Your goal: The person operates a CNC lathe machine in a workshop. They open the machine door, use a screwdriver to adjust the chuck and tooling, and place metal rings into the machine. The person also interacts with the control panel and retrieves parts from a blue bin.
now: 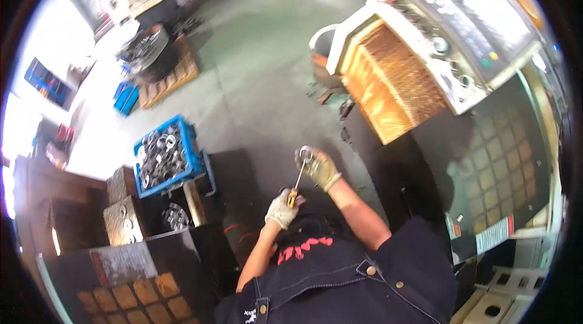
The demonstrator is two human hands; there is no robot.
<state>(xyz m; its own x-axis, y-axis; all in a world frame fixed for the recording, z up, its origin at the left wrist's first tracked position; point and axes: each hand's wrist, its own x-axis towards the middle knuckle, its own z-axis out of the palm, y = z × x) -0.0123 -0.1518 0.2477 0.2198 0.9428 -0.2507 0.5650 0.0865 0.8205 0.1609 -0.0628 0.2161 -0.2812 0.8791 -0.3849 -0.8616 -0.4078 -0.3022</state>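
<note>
My left hand [280,210], in a pale work glove, is closed round the yellow-and-black handle of a screwdriver-like tool [293,197]. Its thin metal shaft points up and away from me. In front of my body, my right hand [323,170], in a yellowish glove, grips a small metal ring [306,153] between its fingers. The shaft's far end reaches the ring; whether it touches the inner edge is too small to tell.
To the left, a blue crate [143,191] is heaped with metal rings, and more rings [176,217] lie below it. A machine with a lit, yellowish tray [388,119] stands at the right. Farther back, a drum of metal parts [159,64] rests on a wooden pallet [185,68].
</note>
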